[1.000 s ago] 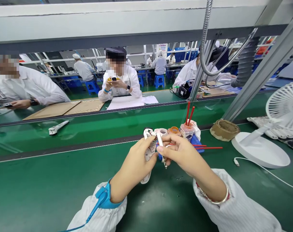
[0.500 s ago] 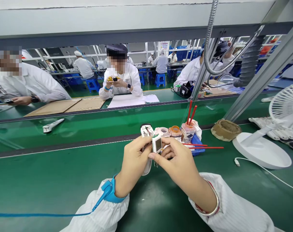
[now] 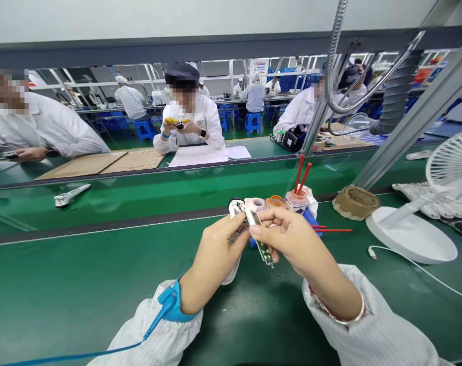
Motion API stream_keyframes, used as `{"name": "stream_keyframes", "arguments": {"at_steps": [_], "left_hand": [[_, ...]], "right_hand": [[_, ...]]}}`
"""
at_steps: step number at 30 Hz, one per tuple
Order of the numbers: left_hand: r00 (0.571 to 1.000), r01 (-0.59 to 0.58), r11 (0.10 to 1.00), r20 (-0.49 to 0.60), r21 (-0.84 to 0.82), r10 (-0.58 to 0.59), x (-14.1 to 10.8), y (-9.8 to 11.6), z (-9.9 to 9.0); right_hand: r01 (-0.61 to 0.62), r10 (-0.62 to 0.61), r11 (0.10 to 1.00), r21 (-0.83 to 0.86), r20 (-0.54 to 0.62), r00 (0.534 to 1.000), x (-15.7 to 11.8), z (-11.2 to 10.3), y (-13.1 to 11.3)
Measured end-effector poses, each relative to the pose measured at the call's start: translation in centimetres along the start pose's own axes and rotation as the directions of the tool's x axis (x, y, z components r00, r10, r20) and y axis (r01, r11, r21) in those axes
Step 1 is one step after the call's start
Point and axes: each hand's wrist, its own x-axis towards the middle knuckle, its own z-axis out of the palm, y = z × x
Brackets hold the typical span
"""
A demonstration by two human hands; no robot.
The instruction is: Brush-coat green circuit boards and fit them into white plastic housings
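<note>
My left hand (image 3: 219,249) is closed around a white plastic housing (image 3: 233,273), whose rounded lower end shows below the fingers. Wires show near the housing's top. Between my two hands is a narrow green circuit board (image 3: 264,250) with a white-framed display at its upper end. My right hand (image 3: 292,236) pinches this board between thumb and fingers, and it tilts with its lower end toward the right. My left fingertips are close to the board's edge; whether they grip it too, I cannot tell. A blue strap (image 3: 175,304) circles my left wrist.
Behind my hands stand small jars (image 3: 276,202) and red sticks (image 3: 301,178) by a blue tray (image 3: 310,217). To the right are a tape roll (image 3: 356,202), a white fan (image 3: 412,239) and its cable. A white device (image 3: 71,195) lies on the belt; co-workers sit opposite.
The circuit board has turned, so its long green side now shows and the display is seen at a slant. My right hand has shifted slightly up and right. The belt device has moved left.
</note>
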Motion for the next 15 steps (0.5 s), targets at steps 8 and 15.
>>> {"name": "stream_keyframes", "arguments": {"at_steps": [8, 15], "left_hand": [[0.996, -0.011, 0.995, -0.084, 0.101, 0.019, -0.2, -0.5, 0.9], [0.999, 0.048, 0.999, -0.013, 0.022, -0.047, 0.1, -0.5, 0.2]], "right_hand": [[-0.031, 0.029, 0.999, 0.033, 0.073, 0.997, 0.5, -0.4, 0.1], [0.023, -0.03, 0.991, -0.129, -0.051, 0.998, -0.2, 0.7, 0.2]]}}
